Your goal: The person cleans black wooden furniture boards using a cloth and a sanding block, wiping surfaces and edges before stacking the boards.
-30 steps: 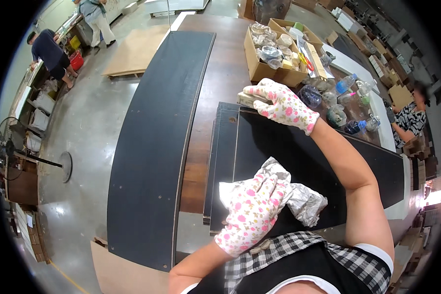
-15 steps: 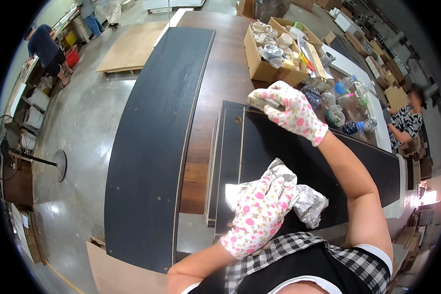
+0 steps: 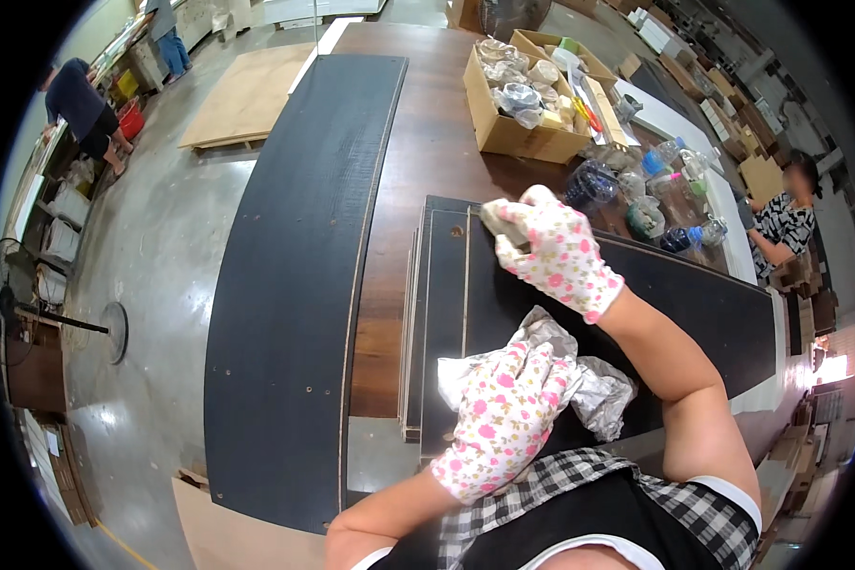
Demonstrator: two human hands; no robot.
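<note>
Both my hands wear white gloves with a pink floral print. My left hand is closed on a crumpled white-and-grey cloth, pressing it onto the near part of a black panel. Near that panel's far left corner, my right hand grips a small greyish-beige block, its fingers wrapped over the top; its exact kind I cannot make out. The black panel tops a stack of boards, with a pale groove line and a round hole near its left end.
A long black panel lies to the left across a brown wooden tabletop. Beyond my right hand stand a cardboard box of small bagged parts and several plastic bottles. A co-worker is at the right; others work far left.
My right hand has come nearer and lower with the block, toward the panel's far left part. My left hand and the cloth have hardly moved.
</note>
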